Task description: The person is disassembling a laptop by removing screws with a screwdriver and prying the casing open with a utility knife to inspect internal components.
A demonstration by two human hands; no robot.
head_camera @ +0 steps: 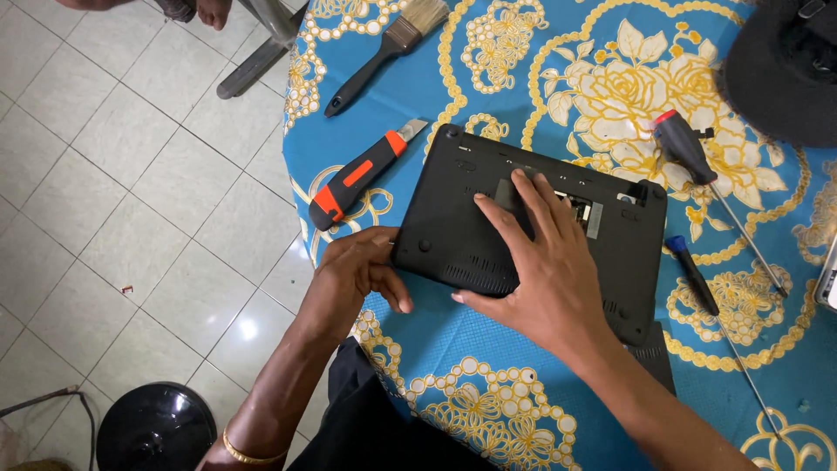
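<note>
Pressing flat on upturned black laptop (532, 231), right hand (545, 270) open; left hand (357, 270) pinches its corner; base cover still on, screwdrivers (697, 157) lying unused on surface (488, 349)

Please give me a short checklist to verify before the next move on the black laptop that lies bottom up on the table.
1. Laptop lies flat, bottom up, on the table: ok.
2. Right hand presses flat on the base to steady it: ok.
3. Left hand touches the laptop's left edge: ok; how firmly, cannot tell.
4. Screwdrivers within reach: the red-capped screwdriver and the blue-handled screwdriver lie to the right: ok.
5. Utility knife blade is out, close to the left hand: not ok.
6. All base screws removed: cannot tell.
</note>
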